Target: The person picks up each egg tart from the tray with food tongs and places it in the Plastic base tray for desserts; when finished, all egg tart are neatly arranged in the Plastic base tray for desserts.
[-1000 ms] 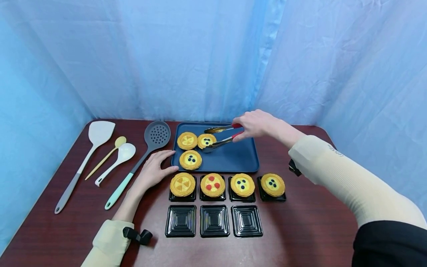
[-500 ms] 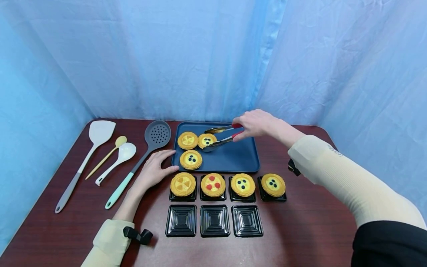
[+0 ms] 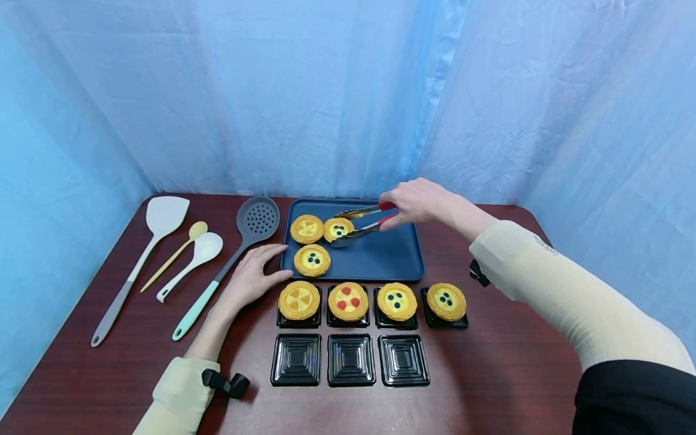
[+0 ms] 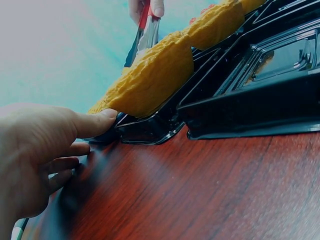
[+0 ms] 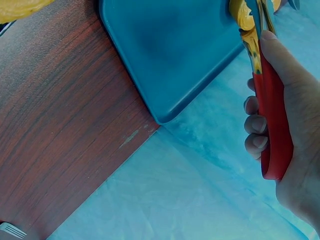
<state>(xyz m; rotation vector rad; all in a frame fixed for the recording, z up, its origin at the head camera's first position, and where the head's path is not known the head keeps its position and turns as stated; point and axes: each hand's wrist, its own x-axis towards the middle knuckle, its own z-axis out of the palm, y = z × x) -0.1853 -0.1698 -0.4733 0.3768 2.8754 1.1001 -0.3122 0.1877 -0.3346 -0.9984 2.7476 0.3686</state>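
Note:
My right hand [image 3: 417,202] grips red-handled tongs [image 5: 274,115] over the dark blue tray [image 3: 375,260]. The tongs' metal ends stand apart on either side of a tart with blueberries [image 3: 338,228]; whether both touch it I cannot tell. Two more tarts lie on the tray: one with yellow wedges [image 3: 307,229], another with blueberries [image 3: 312,260]. At the tray's left edge rests my left hand [image 3: 254,278], fingers spread and loosely bent, thumb near the front corner. In the left wrist view, the thumb is close to a tart [image 4: 150,75] on a black plastic base.
Several tarts, one with red toppings [image 3: 348,301], sit on black square bases in front of the tray. Nearer are several bare black bases [image 3: 351,360]. To the left lie a turner [image 3: 163,217], yellow spoon [image 3: 197,230], white ladle [image 3: 206,248] and slotted skimmer [image 3: 258,219]. Curtains surround the table.

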